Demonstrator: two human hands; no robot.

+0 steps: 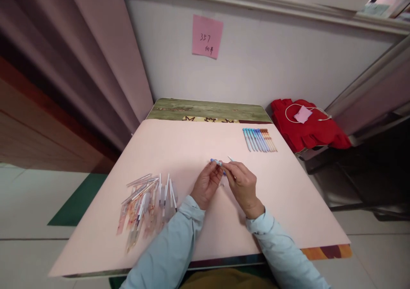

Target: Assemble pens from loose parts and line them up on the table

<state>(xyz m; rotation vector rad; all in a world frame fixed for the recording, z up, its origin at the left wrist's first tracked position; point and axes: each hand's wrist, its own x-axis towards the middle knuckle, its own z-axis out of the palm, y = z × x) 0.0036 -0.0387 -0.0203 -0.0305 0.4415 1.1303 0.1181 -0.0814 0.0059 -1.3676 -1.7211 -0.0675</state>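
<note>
Mid-table, we pinch a small blue pen part (216, 162) in our left hand (206, 184); our right hand (242, 185) curls round a white-tipped piece (231, 159). Bare paper (205, 139) opens at twelve o'clock, a pen row (259, 140) at two, a heap (147, 208) at eight, table edge (227, 260) at six.

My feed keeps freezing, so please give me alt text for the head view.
The left hand and right hand together pinch a small blue piece over a pale-covered table. Loose pen parts lie heaped at the left; a row of blue-topped and brown-topped pens lies at the back right.
</note>
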